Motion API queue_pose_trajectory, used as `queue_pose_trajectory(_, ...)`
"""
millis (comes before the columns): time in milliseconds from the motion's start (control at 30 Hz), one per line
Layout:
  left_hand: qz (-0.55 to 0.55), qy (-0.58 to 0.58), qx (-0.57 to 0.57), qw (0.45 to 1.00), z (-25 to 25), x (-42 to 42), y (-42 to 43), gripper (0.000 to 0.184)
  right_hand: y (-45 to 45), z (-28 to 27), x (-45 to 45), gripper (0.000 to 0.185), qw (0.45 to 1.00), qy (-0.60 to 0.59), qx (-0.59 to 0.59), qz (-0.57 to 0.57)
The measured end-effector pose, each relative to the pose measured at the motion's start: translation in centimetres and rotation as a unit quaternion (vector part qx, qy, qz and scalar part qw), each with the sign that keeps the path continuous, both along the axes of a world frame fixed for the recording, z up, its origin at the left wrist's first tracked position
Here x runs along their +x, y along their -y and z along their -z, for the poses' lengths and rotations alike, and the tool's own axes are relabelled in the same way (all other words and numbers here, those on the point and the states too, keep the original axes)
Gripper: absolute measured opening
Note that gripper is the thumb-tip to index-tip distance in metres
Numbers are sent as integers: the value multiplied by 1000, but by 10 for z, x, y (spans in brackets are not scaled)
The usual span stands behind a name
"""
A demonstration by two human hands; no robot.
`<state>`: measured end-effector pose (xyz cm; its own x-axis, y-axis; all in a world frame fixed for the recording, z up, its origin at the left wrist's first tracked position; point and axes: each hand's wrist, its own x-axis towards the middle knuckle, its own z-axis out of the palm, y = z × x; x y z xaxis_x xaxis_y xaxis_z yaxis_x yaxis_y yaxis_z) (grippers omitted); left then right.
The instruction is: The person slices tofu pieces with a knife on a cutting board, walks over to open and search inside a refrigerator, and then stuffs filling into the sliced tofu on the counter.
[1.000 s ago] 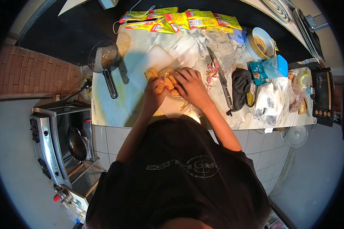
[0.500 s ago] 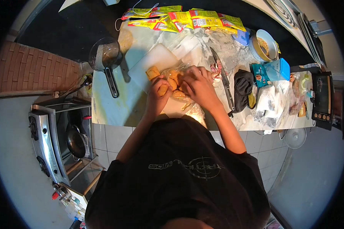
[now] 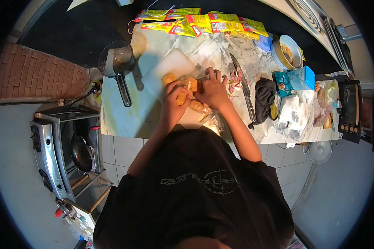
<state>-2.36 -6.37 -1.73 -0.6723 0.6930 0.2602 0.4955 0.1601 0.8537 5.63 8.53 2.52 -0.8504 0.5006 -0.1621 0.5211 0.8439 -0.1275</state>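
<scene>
My left hand is closed round a golden-brown block of what looks like fried tofu. Another such block lies on the white cutting board, just beyond my left fingers. A clear plastic bag with more brown pieces in it sits between my hands, near the counter's front edge. My right hand has its fingers bent over the bag's right side, gripping the plastic; the fingertips are partly hidden. One more block shows at the bag's opening, between the two hands.
Right of my hands lie a knife, some shallots and a black cloth. A glass saucepan stands at left. Yellow packets line the back, with a bowl and a blue-lidded container at right.
My right hand has shifted slightly right and its fingers have lifted, pulling the bag's side back. More of the block between my hands shows. My left hand keeps its hold on a block.
</scene>
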Motion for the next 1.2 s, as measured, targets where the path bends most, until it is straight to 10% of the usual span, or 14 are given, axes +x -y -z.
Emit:
queue_pose_trajectory(300,-9,5,6,1000,2,0,1,14,-30,-13,24,37,964,-125,-227,-56)
queue_pose_trajectory(467,-13,31,6,999,-1,-2,5,15,-52,14,24,24,838,-211,-500,-53)
queue_pose_trajectory(600,-10,43,2,999,-2,-2,8,16,-44,9,28,28,852,-181,-491,20)
queue_pose_trajectory(667,-11,47,3,999,-4,-1,8,16,-25,-9,29,29,961,-192,-175,-89)
queue_pose_trajectory(767,-10,42,8,999,-2,-2,6,17,-19,2,25,34,960,-228,-84,-140)
queue_pose_trajectory(933,-9,73,-16,997,-7,-5,14,18,-31,-15,23,36,915,-289,-267,-92)
queue_pose_trajectory(1133,-53,340,-3,939,-9,-7,19,27,-36,-5,43,26,780,-348,-509,103)
queue_pose_trajectory(1200,-11,539,198,819,-8,-11,19,25,-41,6,52,26,758,-336,-545,124)
